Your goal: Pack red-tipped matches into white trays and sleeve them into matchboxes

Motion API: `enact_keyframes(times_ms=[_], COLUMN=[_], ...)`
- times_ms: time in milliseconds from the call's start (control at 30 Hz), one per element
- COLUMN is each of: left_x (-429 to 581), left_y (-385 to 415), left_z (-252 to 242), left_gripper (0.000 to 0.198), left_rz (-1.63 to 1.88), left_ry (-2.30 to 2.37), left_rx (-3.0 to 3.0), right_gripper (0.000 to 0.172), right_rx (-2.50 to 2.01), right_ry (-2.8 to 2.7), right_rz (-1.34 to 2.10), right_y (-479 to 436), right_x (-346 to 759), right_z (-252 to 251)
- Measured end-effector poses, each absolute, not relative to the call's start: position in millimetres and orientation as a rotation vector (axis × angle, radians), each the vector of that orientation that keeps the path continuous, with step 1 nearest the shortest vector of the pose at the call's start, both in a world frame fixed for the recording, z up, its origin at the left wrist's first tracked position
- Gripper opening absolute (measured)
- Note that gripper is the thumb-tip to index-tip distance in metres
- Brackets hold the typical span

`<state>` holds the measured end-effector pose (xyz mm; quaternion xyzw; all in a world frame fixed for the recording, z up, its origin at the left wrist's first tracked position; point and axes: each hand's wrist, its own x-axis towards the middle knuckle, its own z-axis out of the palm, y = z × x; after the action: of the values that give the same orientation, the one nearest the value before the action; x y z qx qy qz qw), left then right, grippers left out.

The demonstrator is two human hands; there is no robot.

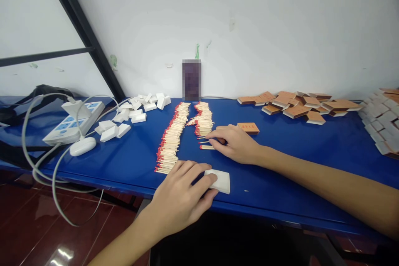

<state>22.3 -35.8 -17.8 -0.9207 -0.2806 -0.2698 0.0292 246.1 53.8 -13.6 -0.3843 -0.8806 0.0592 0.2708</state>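
Observation:
My left hand is closed around the near end of a small white matchbox tray close to the table's front edge. The inside of the tray cannot be made out. Farther back, my right hand has its thumb and fingertips drawn together at the near end of a short row of matches. A few loose red-headed matches lie at its fingertips. Left of them runs a longer row of matches, heads mostly to the left. An orange matchbox sleeve lies just beyond my right hand.
White trays are scattered at the back left, beside a power strip with looped white cables. Orange matchbox sleeves are heaped at the back right. Stacked boxes stand at the far right. A dark upright phone-like object leans on the wall.

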Motion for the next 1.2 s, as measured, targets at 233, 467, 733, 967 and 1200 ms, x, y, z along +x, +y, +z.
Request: enact_keyframes(times_ms=[233,467,733,967,1200], left_x=[22.6,22.5,23.1,22.7,22.5], left_y=[-36.6,-35.5,-35.2,-35.1,-36.2], left_z=[-17.2,-16.5,-16.4,-16.3,-17.0], left_gripper=[0.014,0.014,0.013,0.014,0.013], left_rz=[-0.832,-0.837,-0.845,-0.83,-0.833], left_ry=[-0.859,-0.858,-0.857,-0.856,-0.859], left_rx=[-2.829,-2.826,-2.836,-2.834,-2.837], right_gripper=[0.026,0.021,0.02,0.017,0.017], right_rx=[-1.065,-1.012,-0.968,-0.964,-0.939], right_ry=[-2.355,-2.346,-2.377,-2.37,-2.378], right_rz=[0.172,0.255,0.261,0.257,0.234], right_y=[53.1,55.6,56.8,56.8,55.8], right_x=[246.2,247.1,246.3,247.3,247.9], right_z=[-13.9,-14.5,-14.6,-16.4,-16.9])
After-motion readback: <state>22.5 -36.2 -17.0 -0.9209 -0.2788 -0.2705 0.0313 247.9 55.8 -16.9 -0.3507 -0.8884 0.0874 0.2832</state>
